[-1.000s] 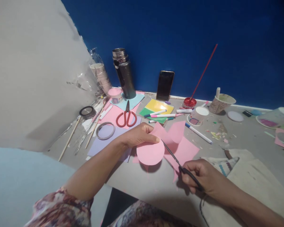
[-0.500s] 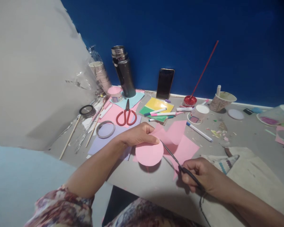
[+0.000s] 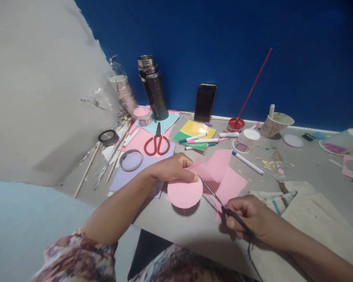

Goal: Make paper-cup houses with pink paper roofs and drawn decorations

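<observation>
My left hand (image 3: pixel 172 168) pinches the top edge of a pink paper circle (image 3: pixel 184 193) and holds it just above the grey table (image 3: pixel 306 168). In my right hand (image 3: pixel 248 217) is a pair of black-handled scissors (image 3: pixel 223 205), fingers wrapped round the handles. The thin blades point up and left, with the tips at the circle's right edge. Behind the circle lie the pink paper offcuts (image 3: pixel 223 176) on the table.
Red-handled scissors (image 3: pixel 156 144) lie on pink and lilac sheets. Two tape rolls (image 3: pixel 131 160), wooden sticks, markers (image 3: pixel 247 162), a dark flask (image 3: pixel 153 88), a phone (image 3: pixel 205 103), stacked cups, a red paint pot (image 3: pixel 235 124) with a stick, paper cups and a cloth (image 3: pixel 282 199) surround them.
The pink circle and my left hand have shifted slightly left and down in view. The scissor blades stay at the circle's right edge. My right hand has barely moved.
</observation>
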`<state>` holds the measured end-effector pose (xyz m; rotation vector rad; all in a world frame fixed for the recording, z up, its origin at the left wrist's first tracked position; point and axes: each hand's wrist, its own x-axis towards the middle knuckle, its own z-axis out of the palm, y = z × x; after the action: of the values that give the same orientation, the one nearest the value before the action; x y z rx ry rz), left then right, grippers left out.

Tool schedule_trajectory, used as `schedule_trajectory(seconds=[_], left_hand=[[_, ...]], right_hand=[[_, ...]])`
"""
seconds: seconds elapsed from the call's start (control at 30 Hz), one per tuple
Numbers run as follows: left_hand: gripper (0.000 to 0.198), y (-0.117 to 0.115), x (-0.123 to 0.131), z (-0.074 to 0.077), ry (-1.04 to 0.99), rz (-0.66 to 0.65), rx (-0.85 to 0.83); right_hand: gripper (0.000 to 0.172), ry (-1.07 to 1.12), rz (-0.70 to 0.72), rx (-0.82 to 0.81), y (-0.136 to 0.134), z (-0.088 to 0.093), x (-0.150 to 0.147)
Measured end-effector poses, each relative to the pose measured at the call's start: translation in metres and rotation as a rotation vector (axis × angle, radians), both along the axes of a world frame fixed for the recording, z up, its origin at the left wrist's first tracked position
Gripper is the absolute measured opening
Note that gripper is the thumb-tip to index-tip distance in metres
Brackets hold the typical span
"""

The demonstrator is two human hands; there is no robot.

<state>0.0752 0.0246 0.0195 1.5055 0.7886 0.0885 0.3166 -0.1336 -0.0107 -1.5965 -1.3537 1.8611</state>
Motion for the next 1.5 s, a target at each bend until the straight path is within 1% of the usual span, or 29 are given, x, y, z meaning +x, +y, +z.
schedule_trajectory(seconds=[0.17, 0.33, 0.4, 0.57, 0.67, 0.9, 1.13, 1.4, 1.5], left_hand=[[0.035, 0.0, 0.0, 0.001, 0.02, 0.004, -0.024], [0.03, -0.001, 0.001, 0.006, -0.022, 0.079, -0.061], [0.031, -0.002, 0.002, 0.008, -0.041, 0.114, -0.082], [0.029, -0.004, 0.003, 0.009, -0.032, 0.154, -0.055], [0.025, -0.005, 0.003, 0.01, -0.024, 0.151, -0.046], [0.022, -0.006, 0.005, 0.013, -0.002, 0.158, -0.017], [0.028, -0.004, 0.005, 0.011, -0.028, 0.145, -0.001], [0.028, -0.005, 0.004, 0.009, -0.02, 0.134, 0.012], [0.029, -0.004, 0.004, 0.009, -0.02, 0.118, 0.025]], right_hand=[[0.038, 0.058, -0.024, -0.013, 0.0, 0.003, -0.001], [0.04, 0.018, -0.053, 0.017, 0.002, -0.002, 0.003], [0.041, 0.017, -0.053, 0.045, 0.003, -0.004, 0.006], [0.042, 0.002, -0.046, 0.061, 0.003, -0.004, 0.007], [0.042, -0.003, -0.047, 0.04, 0.003, -0.002, 0.004], [0.053, 0.03, -0.072, 0.001, 0.005, 0.004, -0.001], [0.054, 0.073, -0.09, -0.025, 0.003, 0.001, 0.0], [0.055, 0.076, -0.082, -0.019, 0.002, -0.003, 0.003], [0.052, 0.081, -0.076, -0.016, 0.0, -0.005, 0.004]])
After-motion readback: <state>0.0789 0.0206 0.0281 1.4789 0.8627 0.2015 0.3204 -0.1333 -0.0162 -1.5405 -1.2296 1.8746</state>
